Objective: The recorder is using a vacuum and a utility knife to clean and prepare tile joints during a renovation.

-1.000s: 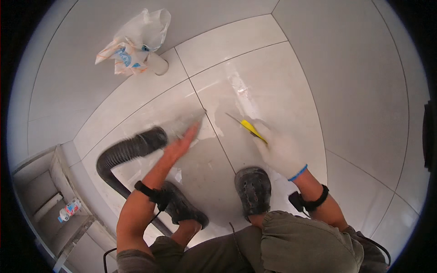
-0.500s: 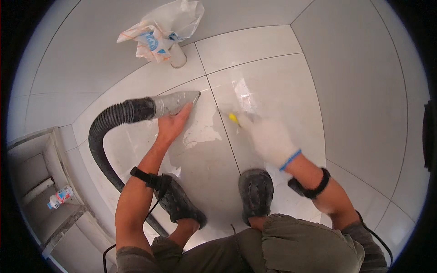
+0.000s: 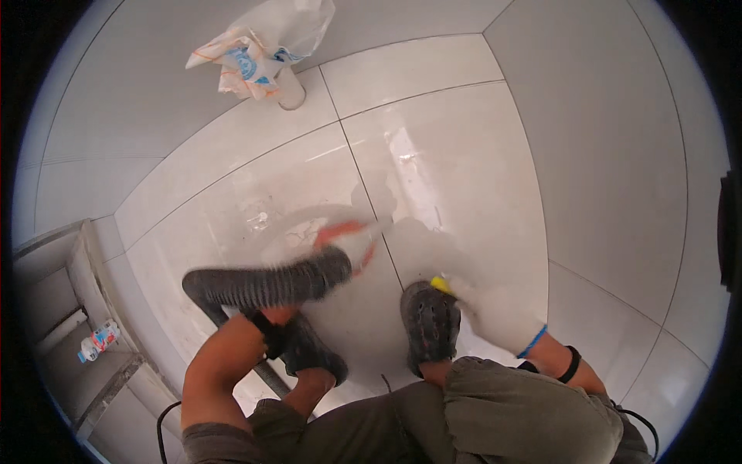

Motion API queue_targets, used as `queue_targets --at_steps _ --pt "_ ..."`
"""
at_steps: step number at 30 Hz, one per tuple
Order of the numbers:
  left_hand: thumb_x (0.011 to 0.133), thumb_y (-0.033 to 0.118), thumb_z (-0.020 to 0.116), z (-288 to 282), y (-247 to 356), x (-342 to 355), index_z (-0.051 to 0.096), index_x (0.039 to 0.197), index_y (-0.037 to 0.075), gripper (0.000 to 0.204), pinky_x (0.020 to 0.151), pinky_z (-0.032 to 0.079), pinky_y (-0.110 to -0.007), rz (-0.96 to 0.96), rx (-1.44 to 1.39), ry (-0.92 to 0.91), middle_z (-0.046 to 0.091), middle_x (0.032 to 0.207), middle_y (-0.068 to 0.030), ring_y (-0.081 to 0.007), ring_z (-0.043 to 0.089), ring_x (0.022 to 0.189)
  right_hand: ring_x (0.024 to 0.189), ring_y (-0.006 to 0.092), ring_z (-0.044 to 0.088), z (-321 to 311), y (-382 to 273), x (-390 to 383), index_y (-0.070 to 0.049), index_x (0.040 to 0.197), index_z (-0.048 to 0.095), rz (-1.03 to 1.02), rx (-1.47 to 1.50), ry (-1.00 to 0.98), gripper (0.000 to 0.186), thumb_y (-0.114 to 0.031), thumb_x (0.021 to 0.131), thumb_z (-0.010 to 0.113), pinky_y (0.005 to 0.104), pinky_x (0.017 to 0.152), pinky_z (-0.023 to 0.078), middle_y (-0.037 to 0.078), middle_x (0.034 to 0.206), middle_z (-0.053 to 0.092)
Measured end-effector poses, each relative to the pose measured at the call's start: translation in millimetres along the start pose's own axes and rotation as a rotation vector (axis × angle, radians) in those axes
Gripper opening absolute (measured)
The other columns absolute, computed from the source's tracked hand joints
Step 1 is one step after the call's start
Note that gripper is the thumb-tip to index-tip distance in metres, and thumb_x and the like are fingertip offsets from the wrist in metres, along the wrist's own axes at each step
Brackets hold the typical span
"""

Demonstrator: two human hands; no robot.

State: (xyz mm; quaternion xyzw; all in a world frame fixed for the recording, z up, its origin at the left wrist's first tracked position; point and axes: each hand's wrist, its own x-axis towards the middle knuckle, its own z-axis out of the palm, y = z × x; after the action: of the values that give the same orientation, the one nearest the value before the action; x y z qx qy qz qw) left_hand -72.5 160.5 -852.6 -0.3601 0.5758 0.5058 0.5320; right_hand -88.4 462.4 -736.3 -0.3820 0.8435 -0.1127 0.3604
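My bare left hand (image 3: 340,230), smeared by motion, grips the clear-grey nozzle (image 3: 362,246) of a black ribbed vacuum hose (image 3: 270,284) just above the tiles. The nozzle's tip points toward the floor joint in the middle. White-gloved with a blue cuff, my right hand (image 3: 501,315) is closed around a small tool whose yellow end (image 3: 441,284) shows past the fingers; the rest of it is hidden, so its kind is unclear. That hand is beside my right shoe (image 3: 430,325). Wet-looking patches and smears mark the glossy floor tiles (image 3: 464,155).
A crumpled plastic bag (image 3: 267,54) sits on a short white pipe (image 3: 291,91) by the far wall. Left, a recessed wall niche (image 3: 54,286) holds a small bottle (image 3: 99,340). Grey tiled walls (image 3: 603,139) close in the right side. My left shoe (image 3: 313,348) stands near the hose.
My left hand has swung the nozzle nearer and to the right, bending the hose across my forearm. My right hand has drawn back toward my right shoe with the yellow-ended tool.
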Motion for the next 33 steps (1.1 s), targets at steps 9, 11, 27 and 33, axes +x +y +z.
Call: queue_targets --at_steps 9,11,27,33 --pt "0.103 0.015 0.066 67.3 -98.3 -10.3 0.066 0.137 0.005 0.035 0.099 0.057 -0.039 1.005 0.583 0.234 0.071 0.123 -0.0171 -0.0299 0.069 0.117 0.086 0.0410 0.070 -34.8 33.6 -28.2 -0.013 0.135 0.068 0.384 -0.013 0.375 0.041 -0.014 0.094 0.067 0.0487 0.076 0.056 0.021 0.097 0.071" --pt "0.101 0.018 0.068 42.9 -66.7 3.8 0.066 0.134 0.004 0.036 0.101 0.055 -0.040 0.881 0.437 0.265 0.071 0.123 -0.0168 -0.0304 0.069 0.117 0.088 0.0409 0.070 -26.4 39.1 -26.1 -0.014 0.135 0.068 0.278 0.063 0.492 0.040 -0.016 0.095 0.067 0.0495 0.077 0.056 0.021 0.099 0.072" --pt "0.088 0.023 0.080 64.4 314.3 132.1 0.071 0.109 -0.002 0.034 0.101 0.049 -0.048 1.394 -0.269 0.930 0.073 0.109 -0.0162 -0.0339 0.068 0.107 0.093 0.0443 0.071 -2.3 88.1 -26.4 -0.009 0.141 0.064 0.617 0.337 0.596 0.046 -0.016 0.096 0.067 0.0483 0.081 0.057 0.025 0.107 0.072" --pt "0.088 0.015 0.080 61.2 308.6 150.6 0.063 0.123 -0.006 0.044 0.107 0.047 -0.047 1.380 -0.284 1.081 0.067 0.124 -0.0197 -0.0319 0.066 0.113 0.089 0.0473 0.068 -44.4 122.5 32.3 -0.005 0.140 0.061 0.562 0.396 0.892 0.044 -0.016 0.097 0.063 0.0510 0.076 0.055 0.028 0.100 0.068"
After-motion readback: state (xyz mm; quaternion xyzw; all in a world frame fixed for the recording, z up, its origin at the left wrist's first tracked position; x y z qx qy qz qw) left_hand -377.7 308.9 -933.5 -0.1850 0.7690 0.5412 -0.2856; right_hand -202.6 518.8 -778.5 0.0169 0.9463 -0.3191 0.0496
